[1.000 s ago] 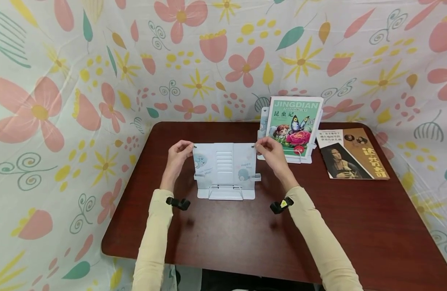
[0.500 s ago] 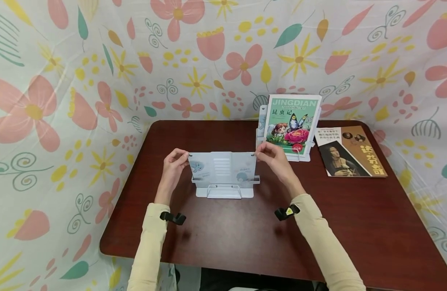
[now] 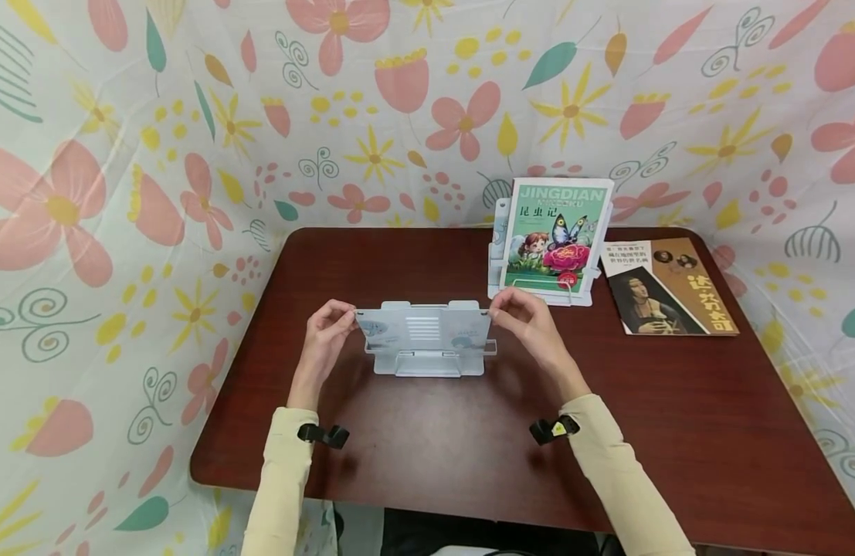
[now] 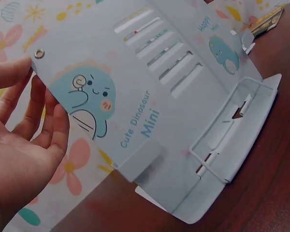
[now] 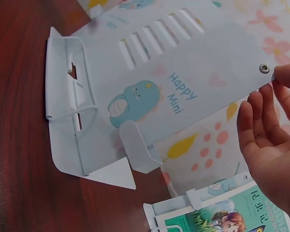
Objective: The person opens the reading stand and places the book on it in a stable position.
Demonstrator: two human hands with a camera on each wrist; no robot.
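Note:
A pale blue book stand [image 3: 423,328] with dinosaur prints stands on the table, in the middle of the head view. My left hand [image 3: 323,336] pinches its upper left corner between thumb and fingers. At the upper right corner, my right hand [image 3: 531,328] does the same. The stand's panel leans toward me, and part of its back support [image 3: 462,305] shows behind the top edge. Both wrist views show slots in the panel, side clips, and a wire page holder [image 4: 210,166] folded over the bottom ledge [image 5: 63,140].
A second stand at the back right bears a green book [image 3: 559,232] with a butterfly cover. To its right a brown and white book [image 3: 670,289] lies flat on the dark red table [image 3: 427,455]. A floral curtain [image 3: 399,139] hangs behind and beside the table.
The stand's panel has tipped toward me, its top edge coming forward and lower. Both hands have moved with the corners, still pinching them. The base stays put on the table.

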